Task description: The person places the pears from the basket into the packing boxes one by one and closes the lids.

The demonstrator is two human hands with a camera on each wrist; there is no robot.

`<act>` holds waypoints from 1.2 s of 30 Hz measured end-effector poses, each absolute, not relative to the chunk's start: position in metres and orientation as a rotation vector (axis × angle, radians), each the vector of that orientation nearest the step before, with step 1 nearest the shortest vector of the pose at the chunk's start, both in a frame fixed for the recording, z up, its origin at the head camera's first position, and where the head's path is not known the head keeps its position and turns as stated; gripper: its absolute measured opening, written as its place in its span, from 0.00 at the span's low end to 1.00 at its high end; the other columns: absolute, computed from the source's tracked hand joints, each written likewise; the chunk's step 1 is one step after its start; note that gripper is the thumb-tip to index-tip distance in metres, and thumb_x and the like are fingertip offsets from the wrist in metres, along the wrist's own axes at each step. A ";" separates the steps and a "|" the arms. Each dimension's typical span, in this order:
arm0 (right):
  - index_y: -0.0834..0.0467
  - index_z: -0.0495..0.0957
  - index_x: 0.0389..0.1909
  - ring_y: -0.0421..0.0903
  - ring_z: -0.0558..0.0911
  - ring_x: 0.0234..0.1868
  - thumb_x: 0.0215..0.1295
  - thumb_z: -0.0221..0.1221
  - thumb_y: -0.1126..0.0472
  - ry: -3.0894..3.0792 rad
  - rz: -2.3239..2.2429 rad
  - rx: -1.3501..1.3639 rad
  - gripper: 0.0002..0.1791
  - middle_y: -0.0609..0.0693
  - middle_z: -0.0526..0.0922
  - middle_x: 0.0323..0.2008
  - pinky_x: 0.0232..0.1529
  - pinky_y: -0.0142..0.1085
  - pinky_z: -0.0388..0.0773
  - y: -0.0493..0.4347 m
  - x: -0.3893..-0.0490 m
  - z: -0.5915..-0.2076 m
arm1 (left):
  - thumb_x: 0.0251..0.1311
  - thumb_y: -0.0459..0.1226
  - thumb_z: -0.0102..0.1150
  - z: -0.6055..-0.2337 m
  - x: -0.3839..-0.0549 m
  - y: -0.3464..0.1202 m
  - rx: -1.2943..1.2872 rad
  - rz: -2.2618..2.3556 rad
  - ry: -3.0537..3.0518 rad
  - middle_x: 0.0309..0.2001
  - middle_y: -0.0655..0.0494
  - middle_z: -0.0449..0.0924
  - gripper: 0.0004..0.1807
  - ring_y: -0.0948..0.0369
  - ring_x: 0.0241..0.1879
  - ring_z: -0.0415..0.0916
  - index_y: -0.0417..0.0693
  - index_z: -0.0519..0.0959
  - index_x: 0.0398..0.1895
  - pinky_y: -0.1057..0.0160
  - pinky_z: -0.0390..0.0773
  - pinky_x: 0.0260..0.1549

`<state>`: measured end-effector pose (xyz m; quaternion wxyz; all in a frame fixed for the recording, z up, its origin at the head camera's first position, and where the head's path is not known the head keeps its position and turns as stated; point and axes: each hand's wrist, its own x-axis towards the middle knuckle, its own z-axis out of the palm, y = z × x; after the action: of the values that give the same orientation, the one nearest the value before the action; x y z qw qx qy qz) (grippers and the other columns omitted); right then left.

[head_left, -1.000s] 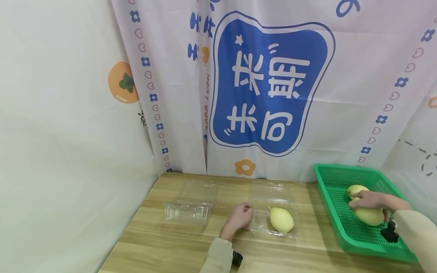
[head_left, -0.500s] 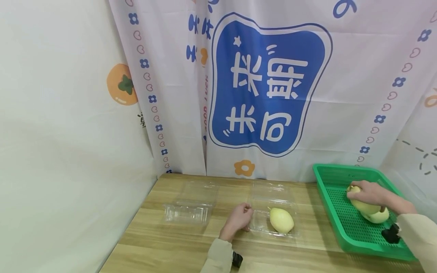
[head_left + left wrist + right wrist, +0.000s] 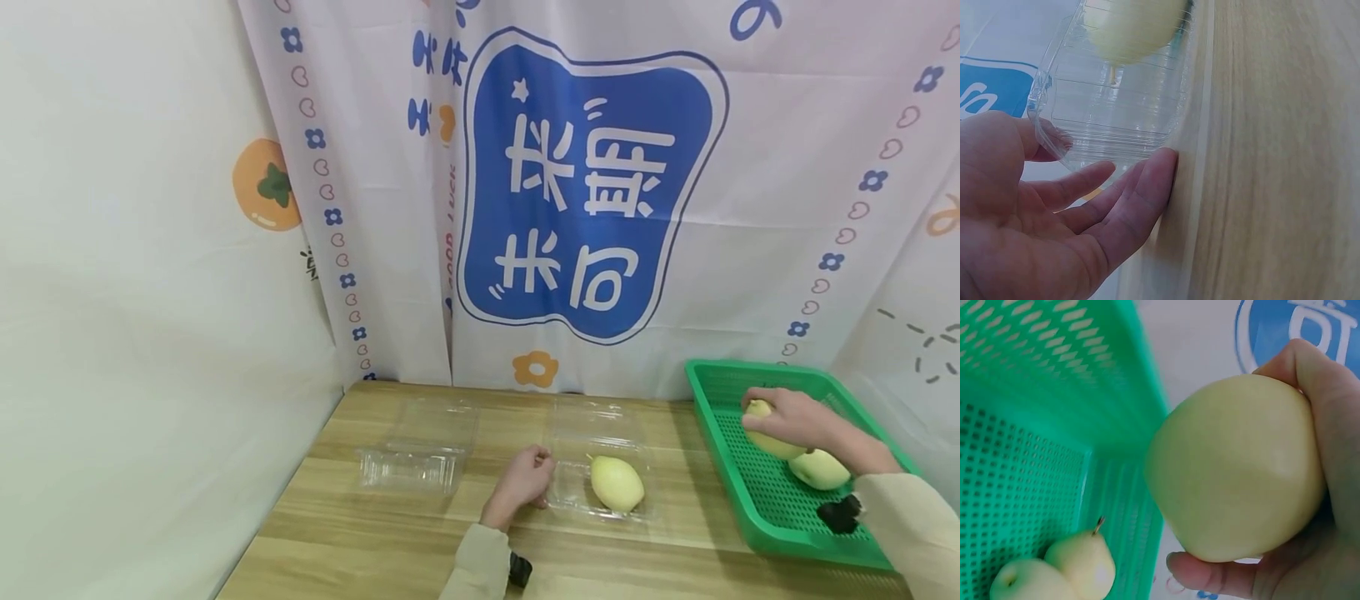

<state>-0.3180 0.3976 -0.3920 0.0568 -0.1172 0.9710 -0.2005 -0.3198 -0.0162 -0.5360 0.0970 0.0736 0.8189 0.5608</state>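
Observation:
My right hand grips a pale yellow pear over the green basket. Two more pears lie in the basket in the right wrist view, one with a stem beside another; the head view shows only one of them. A clear plastic container sits with its lid folded back on the table, a single pear in its right part. At its left end, my left hand pinches the rim, thumb seen through the plastic and fingers against the outside.
Another clear container, lid also raised, stands to the left on the wooden table. A printed curtain hangs along the back edge, and a white sheet closes off the left side.
My right hand has taken hold of a pear in the basket, lifted it and moved left with it, uncovering another pear. My left hand stays at the container.

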 end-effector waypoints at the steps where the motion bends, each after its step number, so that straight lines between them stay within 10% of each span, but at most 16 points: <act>1: 0.54 0.76 0.48 0.44 0.73 0.20 0.65 0.57 0.52 2.950 -0.607 -0.375 0.15 0.50 0.77 0.29 0.15 0.37 0.72 0.394 -0.318 -0.392 | 0.71 0.39 0.48 -0.536 -0.320 -0.016 0.220 1.661 2.424 0.42 0.49 0.80 0.21 0.65 0.14 0.70 0.33 0.71 0.60 0.66 0.79 0.15; 36: 0.50 0.80 0.44 0.42 0.70 0.35 0.55 0.65 0.54 3.261 -0.632 -0.771 0.15 0.47 0.78 0.38 0.27 0.32 0.65 0.283 -0.299 -0.399 | 0.71 0.39 0.48 -0.538 -0.320 -0.016 0.229 1.669 2.423 0.42 0.46 0.81 0.20 0.64 0.12 0.70 0.35 0.73 0.58 0.63 0.80 0.15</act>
<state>-0.2992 0.2833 -0.3990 -0.1338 -0.2241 0.9477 -0.1837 -0.3203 -0.0163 -0.5380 0.0949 0.0772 0.8174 0.5630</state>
